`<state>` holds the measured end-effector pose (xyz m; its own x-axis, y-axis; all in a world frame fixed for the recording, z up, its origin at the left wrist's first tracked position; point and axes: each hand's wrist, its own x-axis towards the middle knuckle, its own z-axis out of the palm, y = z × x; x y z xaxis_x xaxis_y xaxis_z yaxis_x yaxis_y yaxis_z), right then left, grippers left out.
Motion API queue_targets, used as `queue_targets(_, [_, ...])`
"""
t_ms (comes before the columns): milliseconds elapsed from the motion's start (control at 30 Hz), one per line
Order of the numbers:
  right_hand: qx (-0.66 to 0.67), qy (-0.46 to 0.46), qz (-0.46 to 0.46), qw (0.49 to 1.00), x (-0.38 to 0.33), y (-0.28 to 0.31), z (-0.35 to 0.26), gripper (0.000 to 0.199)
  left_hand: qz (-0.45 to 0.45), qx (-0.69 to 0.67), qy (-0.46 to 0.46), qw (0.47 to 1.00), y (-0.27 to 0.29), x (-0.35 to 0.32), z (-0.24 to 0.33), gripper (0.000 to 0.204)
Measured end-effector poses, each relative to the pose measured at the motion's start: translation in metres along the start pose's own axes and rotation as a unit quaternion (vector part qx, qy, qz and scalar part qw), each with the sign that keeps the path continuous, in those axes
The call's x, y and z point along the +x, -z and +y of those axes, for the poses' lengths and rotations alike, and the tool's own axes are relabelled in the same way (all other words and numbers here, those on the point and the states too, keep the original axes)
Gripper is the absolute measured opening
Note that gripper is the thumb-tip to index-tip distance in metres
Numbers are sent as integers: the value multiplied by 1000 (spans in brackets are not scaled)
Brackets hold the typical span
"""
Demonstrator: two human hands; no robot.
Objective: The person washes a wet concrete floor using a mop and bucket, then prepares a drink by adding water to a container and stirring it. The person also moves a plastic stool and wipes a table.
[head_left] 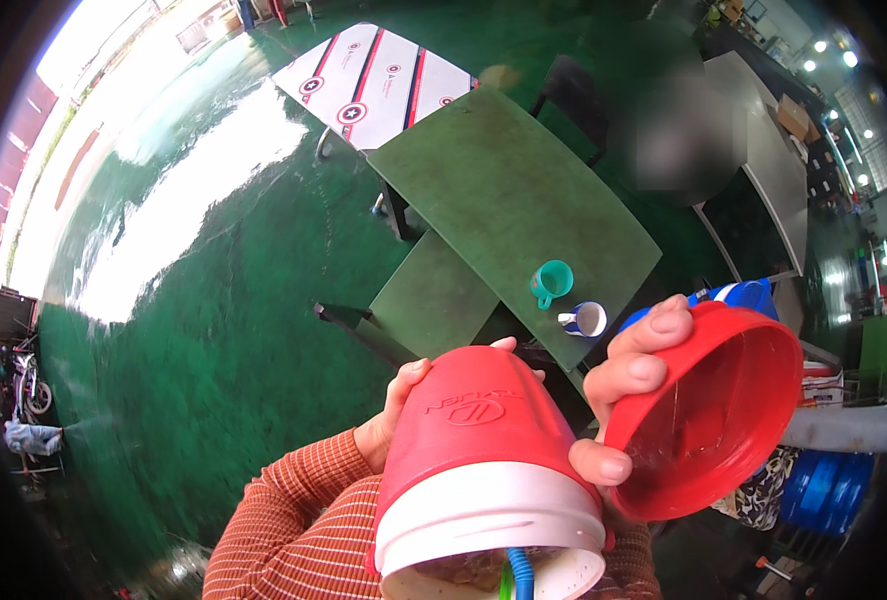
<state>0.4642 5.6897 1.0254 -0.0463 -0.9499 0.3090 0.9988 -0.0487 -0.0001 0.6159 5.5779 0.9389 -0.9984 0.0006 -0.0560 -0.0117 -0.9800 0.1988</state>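
A red insulated jug with a white neck is tilted so its open mouth faces me. My left hand is wrapped around its far left side, with fingertips showing past the base. Inside the mouth are a blue straw, a green straw beside it and brownish contents I cannot make out. In my right hand is the round red lid, off the jug, its hollow inner side facing right. The right thumb and fingers grip the lid's left edge, close to the jug's side.
On the green table ahead stand a teal cup and a blue-and-white mug. A bench adjoins its left side. A patterned white table stands at the far end. To the right is a large blue water bottle.
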Motion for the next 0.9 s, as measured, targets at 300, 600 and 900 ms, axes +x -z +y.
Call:
queue_targets(300, [13,0,-32,999,6,4,4,55,-17,21,-21,999,5,-3,-5,80])
queue_targets(600, [3,-8,-28,1000,6,4,4,53,-9,-4,-5,1000,0,-5,-3,82])
queue_targets(900, [2,-11,-18,1000,6,-1,5,50,-89,-205,-61,973,31,0,-36,82])
